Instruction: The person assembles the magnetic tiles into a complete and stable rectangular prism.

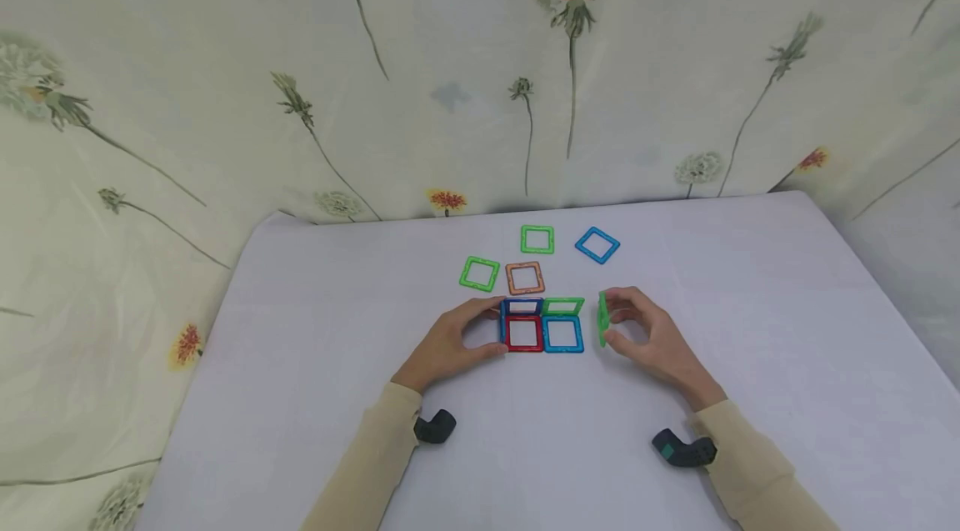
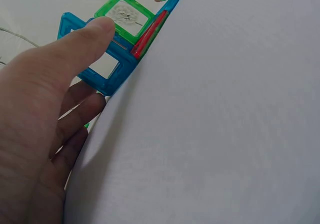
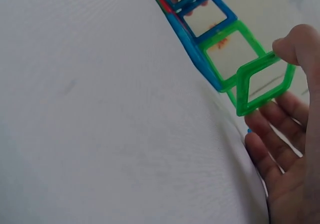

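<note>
Square magnetic tiles form a small build on the table. A red tile (image 1: pixel 523 348) and a light-blue tile (image 1: pixel 562 349) lie flat side by side. Behind them stand a dark-blue tile (image 1: pixel 522 299) and a green tile (image 1: pixel 564 299). At the left end, my left hand (image 1: pixel 450 341) holds an upright blue tile (image 2: pixel 120 66) between thumb and fingers, at the red tile's side. My right hand (image 1: pixel 651 339) pinches another green tile (image 3: pixel 242 91) by its edges. That tile is upright, a short gap right of the build.
Beyond the build lie loose tiles: an orange one (image 1: pixel 526 291), a green one (image 1: pixel 467 273), another green one (image 1: pixel 537 251) and a blue one (image 1: pixel 609 253) turned cornerwise. The white-covered table (image 1: pixel 337 306) meets a flower-printed cloth (image 1: pixel 450 31) at its far edge.
</note>
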Demonstrator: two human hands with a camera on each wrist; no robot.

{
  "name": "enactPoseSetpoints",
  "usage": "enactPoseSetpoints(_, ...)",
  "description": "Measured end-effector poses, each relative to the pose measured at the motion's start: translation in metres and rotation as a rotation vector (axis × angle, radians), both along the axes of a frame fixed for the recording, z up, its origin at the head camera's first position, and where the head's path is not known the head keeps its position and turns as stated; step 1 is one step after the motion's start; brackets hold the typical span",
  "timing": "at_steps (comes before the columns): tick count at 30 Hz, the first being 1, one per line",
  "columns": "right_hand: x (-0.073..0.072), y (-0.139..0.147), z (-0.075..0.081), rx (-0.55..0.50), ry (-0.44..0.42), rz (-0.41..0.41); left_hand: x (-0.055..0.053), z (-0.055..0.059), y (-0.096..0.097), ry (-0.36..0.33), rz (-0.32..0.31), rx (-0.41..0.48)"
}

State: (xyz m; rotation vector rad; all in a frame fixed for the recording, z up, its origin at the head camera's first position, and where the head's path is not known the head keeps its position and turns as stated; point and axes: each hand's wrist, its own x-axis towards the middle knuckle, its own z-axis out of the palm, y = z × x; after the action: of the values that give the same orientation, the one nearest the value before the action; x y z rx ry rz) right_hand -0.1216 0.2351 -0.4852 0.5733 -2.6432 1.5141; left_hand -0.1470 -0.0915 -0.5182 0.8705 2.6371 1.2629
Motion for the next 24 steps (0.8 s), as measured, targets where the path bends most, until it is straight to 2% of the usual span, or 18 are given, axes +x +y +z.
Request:
enactPoseSetpoints(19, 0.003, -0.007, 0.001, 0.011, 0.054, 0.078, -0.001, -0.002, 0.000, -0.009, 0.008, -0.007)
enactPoseSetpoints(24, -0.002, -0.004, -0.011, 0.024, 0.067, 0.080, 0.000, -0.001, 0.000, -0.003, 0.005, -0.003)
